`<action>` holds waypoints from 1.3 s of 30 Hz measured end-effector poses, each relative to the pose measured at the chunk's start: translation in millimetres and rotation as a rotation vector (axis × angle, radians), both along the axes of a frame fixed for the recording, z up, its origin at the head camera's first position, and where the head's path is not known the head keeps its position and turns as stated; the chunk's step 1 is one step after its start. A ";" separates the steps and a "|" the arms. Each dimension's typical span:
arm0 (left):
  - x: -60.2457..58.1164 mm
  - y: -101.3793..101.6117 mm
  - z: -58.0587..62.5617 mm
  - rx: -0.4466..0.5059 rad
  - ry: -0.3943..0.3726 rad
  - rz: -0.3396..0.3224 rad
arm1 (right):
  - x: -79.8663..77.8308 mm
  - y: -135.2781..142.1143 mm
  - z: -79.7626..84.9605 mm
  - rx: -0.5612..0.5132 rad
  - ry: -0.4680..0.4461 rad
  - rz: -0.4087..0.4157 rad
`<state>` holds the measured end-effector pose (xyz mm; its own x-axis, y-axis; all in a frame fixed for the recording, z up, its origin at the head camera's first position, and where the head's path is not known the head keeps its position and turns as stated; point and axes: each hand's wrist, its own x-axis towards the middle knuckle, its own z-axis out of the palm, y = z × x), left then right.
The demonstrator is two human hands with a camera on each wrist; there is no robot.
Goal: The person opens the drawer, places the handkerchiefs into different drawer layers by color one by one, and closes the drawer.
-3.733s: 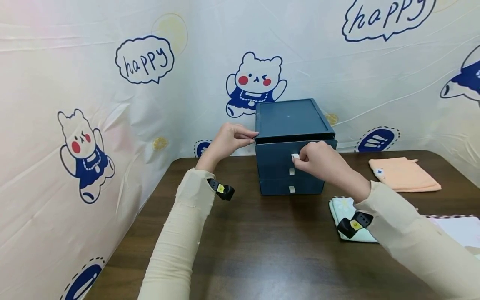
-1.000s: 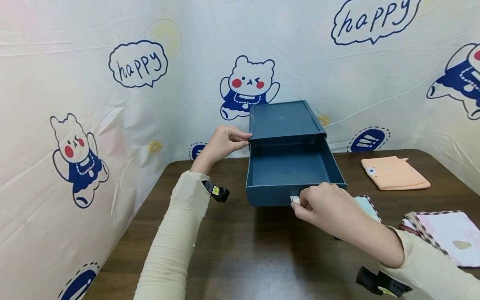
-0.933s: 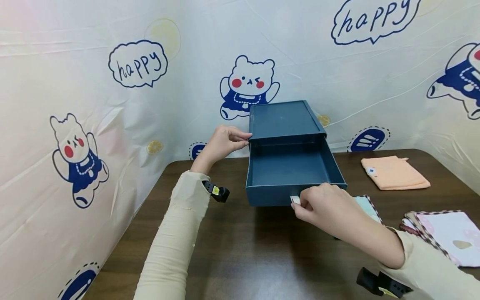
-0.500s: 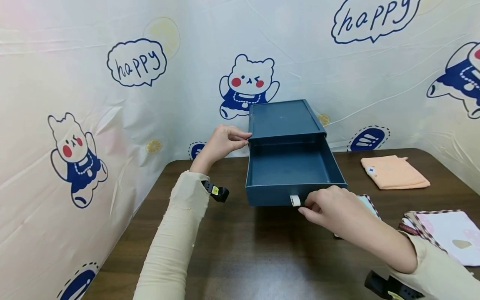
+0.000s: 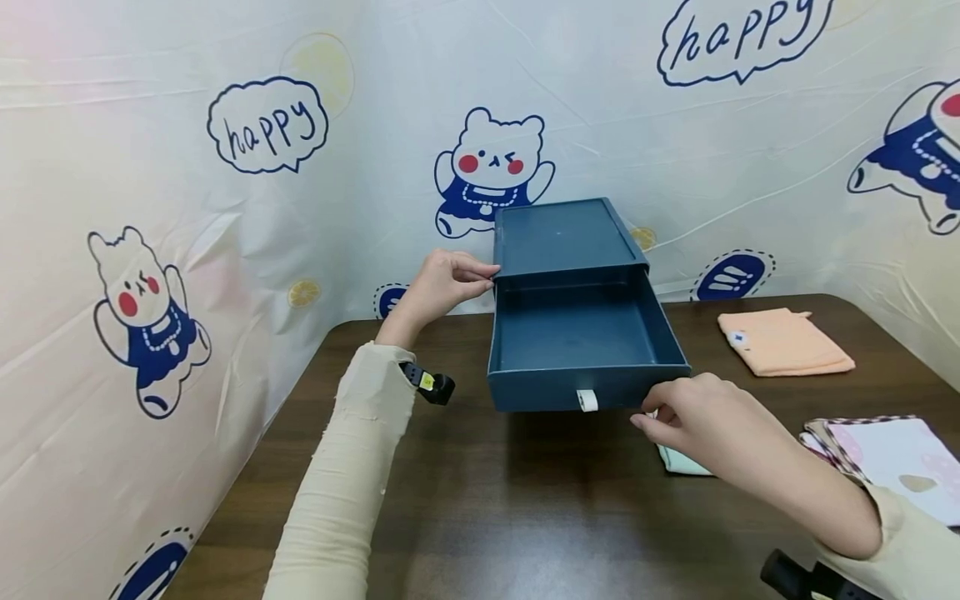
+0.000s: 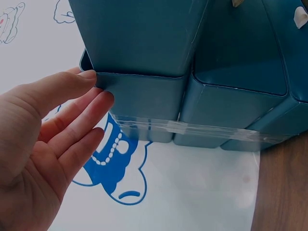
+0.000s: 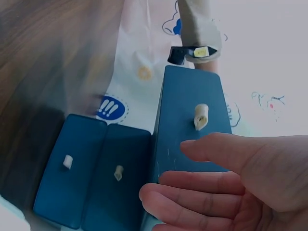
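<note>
A dark blue drawer cabinet [image 5: 566, 237] stands at the back of the table, its top drawer [image 5: 570, 333] pulled far out and bare inside. A white pull tab [image 5: 588, 401] is on the drawer front. My left hand [image 5: 442, 287] pinches the cabinet's front upper left corner between thumb and fingers; the left wrist view shows the thumb [image 6: 79, 83] at the edge. My right hand [image 5: 712, 421] is off the tab, beside the drawer's front right corner, fingers loosely bent and holding nothing. Two lower drawers [image 7: 96, 168] are closed in the right wrist view.
A folded mint cloth [image 5: 682, 462] lies partly hidden under my right hand. Behind it is a folded peach cloth [image 5: 783, 342], and at the right a folded white cloth [image 5: 896, 458] with a checked border. A printed sheet [image 5: 360, 192] hangs behind the table.
The top drawer came out toward me, drawn by my right hand on the tab. My right hand then let go and moved right. The left hand stayed at the cabinet corner.
</note>
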<state>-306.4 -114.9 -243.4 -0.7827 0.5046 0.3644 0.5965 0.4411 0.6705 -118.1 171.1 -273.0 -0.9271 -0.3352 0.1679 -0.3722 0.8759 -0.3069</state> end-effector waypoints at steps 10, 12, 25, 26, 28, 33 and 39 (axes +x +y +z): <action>1.2 -0.1 0.4 -0.016 0.023 0.004 | -2.7 25.8 -12.1 0.001 -0.034 -0.045; 1.6 -0.7 0.5 -0.018 0.024 0.008 | -3.8 31.6 -14.2 -0.005 -0.045 -0.050; 0.1 -0.5 -1.9 -0.014 0.035 0.007 | -21.7 69.2 -30.7 0.039 -0.096 -0.059; -0.1 -0.5 -1.8 -0.015 0.035 0.009 | -23.8 72.6 -32.9 0.037 -0.108 -0.056; -0.1 -0.6 -1.8 -0.015 0.032 0.007 | -28.3 79.5 -36.7 0.034 -0.140 -0.058; 0.1 -1.2 -1.6 -0.014 0.033 0.008 | -39.2 94.9 -45.0 0.015 -0.194 -0.059; 0.1 -1.6 -1.8 -0.005 0.033 0.002 | -45.2 108.5 -54.8 -0.015 -0.251 -0.048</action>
<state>-306.3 -116.5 -245.2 -0.7712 0.5048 0.3878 0.6175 0.4455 0.6482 -163.3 279.6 -327.8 -0.9553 -0.2885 -0.0647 -0.2406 0.8856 -0.3973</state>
